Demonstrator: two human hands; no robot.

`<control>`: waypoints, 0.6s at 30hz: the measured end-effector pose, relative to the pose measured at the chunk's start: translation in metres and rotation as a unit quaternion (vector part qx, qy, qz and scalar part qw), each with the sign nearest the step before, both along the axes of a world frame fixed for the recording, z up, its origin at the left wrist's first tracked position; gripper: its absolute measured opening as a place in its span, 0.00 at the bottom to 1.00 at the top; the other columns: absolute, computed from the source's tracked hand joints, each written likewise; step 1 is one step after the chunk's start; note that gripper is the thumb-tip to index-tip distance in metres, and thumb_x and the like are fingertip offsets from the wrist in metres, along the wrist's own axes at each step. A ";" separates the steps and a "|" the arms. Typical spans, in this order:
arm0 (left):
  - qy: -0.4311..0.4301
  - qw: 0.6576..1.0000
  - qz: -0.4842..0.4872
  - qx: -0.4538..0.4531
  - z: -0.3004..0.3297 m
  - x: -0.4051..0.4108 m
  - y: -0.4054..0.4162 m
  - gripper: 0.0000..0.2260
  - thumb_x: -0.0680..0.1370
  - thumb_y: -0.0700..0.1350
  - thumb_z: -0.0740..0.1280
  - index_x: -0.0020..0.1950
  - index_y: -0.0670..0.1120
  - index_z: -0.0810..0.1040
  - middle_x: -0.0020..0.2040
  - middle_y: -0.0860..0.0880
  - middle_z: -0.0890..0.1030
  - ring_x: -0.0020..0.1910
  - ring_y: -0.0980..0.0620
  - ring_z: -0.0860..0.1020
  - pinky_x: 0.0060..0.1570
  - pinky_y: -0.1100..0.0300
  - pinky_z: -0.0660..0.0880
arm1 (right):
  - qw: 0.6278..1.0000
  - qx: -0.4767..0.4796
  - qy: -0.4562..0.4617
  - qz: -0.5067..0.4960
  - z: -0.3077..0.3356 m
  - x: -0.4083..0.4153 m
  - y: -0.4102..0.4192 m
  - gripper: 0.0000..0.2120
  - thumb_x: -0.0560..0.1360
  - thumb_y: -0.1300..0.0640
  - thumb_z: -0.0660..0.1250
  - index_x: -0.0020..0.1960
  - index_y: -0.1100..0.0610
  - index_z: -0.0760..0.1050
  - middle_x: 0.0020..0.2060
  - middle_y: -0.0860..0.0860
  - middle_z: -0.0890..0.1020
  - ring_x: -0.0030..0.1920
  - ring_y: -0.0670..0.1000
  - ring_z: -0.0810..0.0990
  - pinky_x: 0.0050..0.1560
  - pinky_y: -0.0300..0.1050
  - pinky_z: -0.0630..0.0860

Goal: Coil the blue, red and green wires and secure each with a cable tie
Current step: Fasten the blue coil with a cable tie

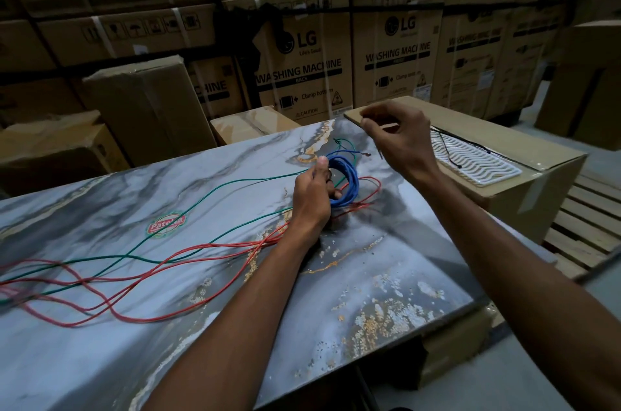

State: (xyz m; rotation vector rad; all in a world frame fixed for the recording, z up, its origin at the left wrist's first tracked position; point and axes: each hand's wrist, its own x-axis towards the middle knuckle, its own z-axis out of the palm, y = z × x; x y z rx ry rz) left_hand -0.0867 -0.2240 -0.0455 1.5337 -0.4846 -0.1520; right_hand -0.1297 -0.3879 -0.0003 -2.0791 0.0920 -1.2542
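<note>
My left hand (311, 197) grips a blue wire (351, 180) wound into a small coil, held just above the marbled table top (386, 276). My right hand (401, 141) hovers up and to the right of the coil with its fingers curled. A thin dark cable tie (379, 153) pokes out below that hand, blurred. The red wire (161, 257) lies uncoiled in long loops across the left of the table, running under my left hand. Beside it the green wire (215, 197) also trails loose, one end reaching past the coil.
A white ribbed tray (480, 158) with thin black cable ties (448, 145) sits on a cardboard box (524, 182) at the table's right. Stacked washing-machine cartons (302, 67) wall the back. A wooden pallet (584, 225) lies at right.
</note>
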 end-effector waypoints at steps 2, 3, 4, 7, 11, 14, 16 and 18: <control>0.005 1.000 0.015 -0.014 0.002 0.004 0.002 0.18 0.86 0.51 0.55 0.40 0.44 0.71 0.21 0.57 0.65 0.20 0.60 0.67 0.40 0.55 0.68 | 1.000 0.008 0.003 0.009 -0.002 0.001 0.009 0.06 0.76 0.57 0.71 0.53 0.54 0.84 0.43 0.47 0.85 0.45 0.41 0.83 0.45 0.36 0.80; 0.005 1.000 0.024 -0.017 0.004 0.006 0.003 0.18 0.86 0.50 0.55 0.39 0.45 0.71 0.21 0.57 0.65 0.20 0.61 0.67 0.39 0.56 0.69 | 1.000 0.013 0.005 0.014 -0.002 0.002 0.012 0.07 0.77 0.57 0.71 0.53 0.55 0.84 0.44 0.48 0.85 0.45 0.42 0.84 0.46 0.38 0.82; 0.008 0.999 0.031 -0.021 0.005 0.007 0.005 0.18 0.86 0.50 0.55 0.39 0.46 0.71 0.22 0.56 0.66 0.20 0.61 0.66 0.37 0.57 0.69 | 1.000 0.020 0.007 0.021 -0.003 0.002 0.015 0.07 0.77 0.57 0.70 0.53 0.55 0.84 0.45 0.49 0.86 0.46 0.43 0.84 0.48 0.41 0.83; 0.018 0.998 0.044 -0.039 0.010 0.010 0.010 0.18 0.86 0.48 0.55 0.38 0.46 0.71 0.29 0.50 0.63 0.22 0.59 0.62 0.29 0.63 0.67 | 0.997 0.057 0.008 0.050 -0.004 0.002 0.024 0.07 0.77 0.60 0.69 0.54 0.58 0.84 0.43 0.50 0.86 0.43 0.47 0.86 0.49 0.50 0.84; 0.012 0.998 0.051 -0.021 0.014 0.011 0.013 0.18 0.86 0.49 0.55 0.39 0.46 0.73 0.24 0.55 0.65 0.21 0.60 0.64 0.29 0.63 0.67 | 0.997 0.057 0.003 0.059 -0.005 0.000 0.038 0.09 0.79 0.61 0.69 0.58 0.59 0.82 0.47 0.51 0.85 0.43 0.47 0.86 0.48 0.51 0.85; 0.008 0.998 0.062 -0.001 0.019 0.013 0.019 0.19 0.86 0.51 0.55 0.39 0.47 0.74 0.20 0.57 0.67 0.23 0.58 0.66 0.39 0.54 0.69 | 0.996 0.062 -0.006 0.061 -0.004 -0.002 0.043 0.11 0.79 0.61 0.70 0.61 0.59 0.81 0.50 0.52 0.86 0.43 0.46 0.87 0.49 0.50 0.85; 0.006 0.997 0.072 0.003 0.023 0.014 0.027 0.19 0.86 0.51 0.55 0.38 0.46 0.73 0.19 0.57 0.67 0.22 0.59 0.67 0.40 0.53 0.68 | 0.995 0.075 -0.011 0.058 -0.003 -0.003 0.045 0.12 0.79 0.60 0.71 0.61 0.60 0.81 0.50 0.52 0.86 0.44 0.45 0.87 0.50 0.50 0.85; -0.001 0.997 0.081 0.010 0.029 0.015 0.037 0.20 0.86 0.51 0.54 0.38 0.45 0.72 0.20 0.56 0.67 0.20 0.60 0.68 0.41 0.53 0.68 | 0.994 0.092 -0.022 0.052 -0.001 -0.004 0.048 0.12 0.79 0.58 0.71 0.61 0.59 0.82 0.50 0.51 0.87 0.46 0.46 0.87 0.52 0.51 0.84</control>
